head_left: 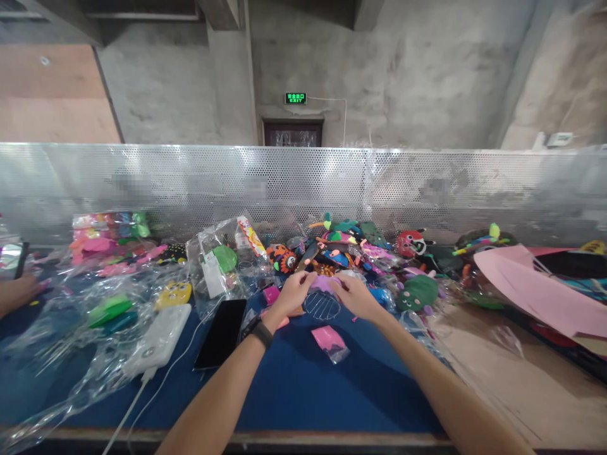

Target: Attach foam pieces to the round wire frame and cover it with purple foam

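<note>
Your left hand (296, 292) and right hand (355, 296) have fingers pinched on either side of that purple clay (324, 284), at the wire frame's (322, 308) far edge. Probably light, squishy, tears easily, so hold the edges gently.

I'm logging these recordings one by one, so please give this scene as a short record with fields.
Left hand: holding purple piece; dark wristband worn
Right hand: holding the same piece
Below piece in view: round ribbed frame; contact unclear
Nearer the camera: pink packet
Left of packet: black phone, white device with cable
Surface: blue mat
Far left: another person's hand
</note>
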`<state>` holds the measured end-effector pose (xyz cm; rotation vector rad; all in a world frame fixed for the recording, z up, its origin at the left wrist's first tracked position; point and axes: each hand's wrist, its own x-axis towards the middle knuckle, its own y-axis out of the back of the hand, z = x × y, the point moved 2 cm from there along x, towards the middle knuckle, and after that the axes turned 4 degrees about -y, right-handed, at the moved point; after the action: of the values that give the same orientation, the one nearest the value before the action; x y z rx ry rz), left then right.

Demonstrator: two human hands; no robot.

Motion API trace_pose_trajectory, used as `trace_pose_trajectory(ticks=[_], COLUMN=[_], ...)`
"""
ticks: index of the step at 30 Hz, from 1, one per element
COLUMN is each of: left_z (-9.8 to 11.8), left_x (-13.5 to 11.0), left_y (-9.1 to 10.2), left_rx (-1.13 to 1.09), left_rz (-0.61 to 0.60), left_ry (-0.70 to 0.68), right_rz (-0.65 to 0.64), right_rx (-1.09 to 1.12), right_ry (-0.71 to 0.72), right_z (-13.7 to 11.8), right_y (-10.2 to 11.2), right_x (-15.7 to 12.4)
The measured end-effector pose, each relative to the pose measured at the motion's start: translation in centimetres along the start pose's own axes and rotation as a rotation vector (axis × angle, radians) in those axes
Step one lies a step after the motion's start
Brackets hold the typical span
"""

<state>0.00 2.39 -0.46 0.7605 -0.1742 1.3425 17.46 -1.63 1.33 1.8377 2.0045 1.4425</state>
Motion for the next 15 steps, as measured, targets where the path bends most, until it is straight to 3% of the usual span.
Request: trace_pose_trajectory(ticks=[3, 7, 11, 15], left_z=[-0.2, 0.4, 1.1, 1.6], left_x=[0.1, -0.2, -0.9, -1.4], left_y=[0.3, 0.0, -0.8, -1.1], left_rx=[-0.101, -0.239, -0.306, -0.34], left_rz=[-0.033, -0.191, -0.276, -0.261], left_ry=[0.114, 0.217, 0.242, 0.302], right_rz=[0.033, 0.03, -0.173, -0.284], right_rx=[-0.047, 0.042, 0.231, 0.224], right_ry=[0.021, -0.017, 0.012, 0.095], right_z=[0.6, 1.5, 1.6, 0.6], right_y=[0.4, 0.7, 0.0, -0.5], right_x=[0.1, 0.1, -0.3, -0.7])
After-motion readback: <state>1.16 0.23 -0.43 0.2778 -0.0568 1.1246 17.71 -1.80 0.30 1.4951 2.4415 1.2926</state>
